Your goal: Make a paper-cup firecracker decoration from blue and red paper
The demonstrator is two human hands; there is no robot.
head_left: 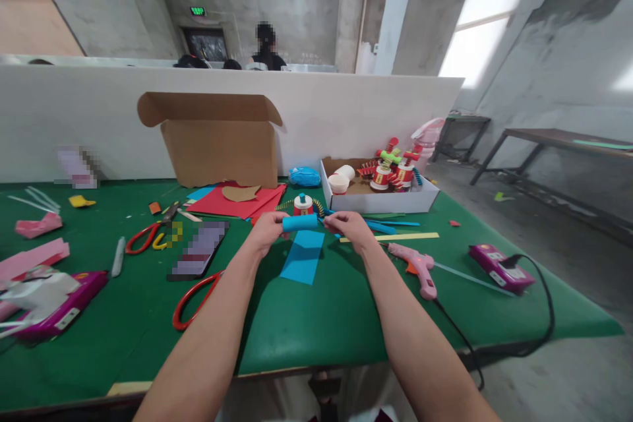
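Where the blue paper roll (301,223) is: held above the flat blue sheet (302,258), before the spring-armed cup (303,205).
Left hand (268,231): fingers closed on the roll's left end.
Right hand (350,226): fingers bent near its right end; cannot tell whether gripping.
Roll, handling: light, even pressure should avoid creases.

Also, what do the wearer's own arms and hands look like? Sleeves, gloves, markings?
Left hand and right hand: ungloved. Left forearm and right forearm: no sleeves, watch or bracelet visible. Any rings: too small to tell.
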